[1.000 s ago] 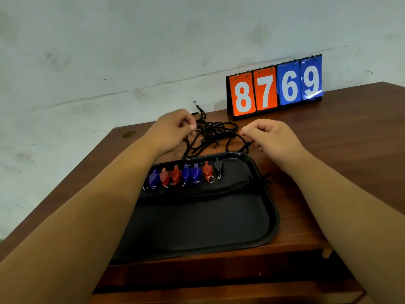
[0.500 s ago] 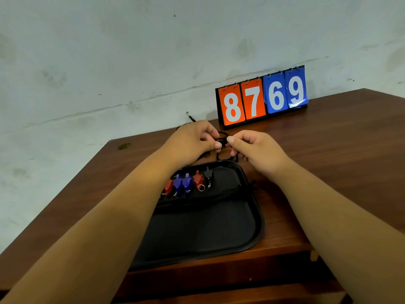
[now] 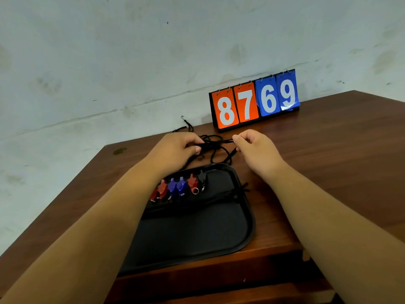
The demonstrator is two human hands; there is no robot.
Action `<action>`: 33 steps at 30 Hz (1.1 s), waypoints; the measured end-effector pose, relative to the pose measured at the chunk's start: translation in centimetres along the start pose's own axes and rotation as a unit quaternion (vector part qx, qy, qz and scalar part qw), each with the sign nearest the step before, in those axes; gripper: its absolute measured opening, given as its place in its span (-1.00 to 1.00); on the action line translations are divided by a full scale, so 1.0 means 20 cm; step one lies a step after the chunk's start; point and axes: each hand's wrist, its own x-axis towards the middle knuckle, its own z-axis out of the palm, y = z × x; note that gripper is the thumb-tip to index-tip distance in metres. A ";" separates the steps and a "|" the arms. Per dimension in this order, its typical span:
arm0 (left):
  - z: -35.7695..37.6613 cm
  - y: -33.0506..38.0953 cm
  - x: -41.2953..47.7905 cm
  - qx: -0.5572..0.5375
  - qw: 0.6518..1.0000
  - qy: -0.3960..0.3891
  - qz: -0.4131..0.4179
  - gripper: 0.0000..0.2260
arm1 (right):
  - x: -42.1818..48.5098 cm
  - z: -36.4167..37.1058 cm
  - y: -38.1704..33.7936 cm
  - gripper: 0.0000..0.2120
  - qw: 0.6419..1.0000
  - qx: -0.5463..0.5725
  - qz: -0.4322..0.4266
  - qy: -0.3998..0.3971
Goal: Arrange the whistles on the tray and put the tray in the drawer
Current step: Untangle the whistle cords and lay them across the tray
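Note:
A black tray [image 3: 247, 233] lies on the wooden table [image 3: 328, 163] near its front edge. Along the tray's far side stands a row of several whistles [image 3: 179, 187]: red, blue and one black, partly hidden by my left forearm. Beyond the tray lies a tangle of black cords [image 3: 215, 149]. My left hand [image 3: 175, 150] grips a bunch of these cords. My right hand [image 3: 256, 152] pinches a cord strand between thumb and fingers. A bundle of black cord [image 3: 221, 199] also lies across the tray.
A flip scoreboard [image 3: 255, 102] reading 8769 stands at the table's back edge against the pale wall. Bare wood stretches to the right of the tray. A darker wooden front [image 3: 241, 281] shows below the table edge.
My hands, which had come together over the cords half a second ago, have drawn apart again, stretching the cords between them. The tray and whistles have not moved.

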 end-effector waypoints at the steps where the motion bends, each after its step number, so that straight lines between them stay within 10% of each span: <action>1: -0.02 -0.04 -0.01 0.003 1.000 0.007 -0.011 -0.85 | 0.01 0.00 0.01 -0.73 1.000 -0.008 0.009 0.011; 23: -0.35 -0.58 -0.47 -0.093 0.973 0.157 -0.140 -0.90 | -0.07 -0.06 -0.06 -0.85 0.960 0.217 0.125 0.123; 33: -0.43 -0.77 -0.80 -0.187 0.949 0.192 -0.164 -0.81 | -0.28 -0.03 -0.17 -0.78 0.991 0.082 0.085 0.058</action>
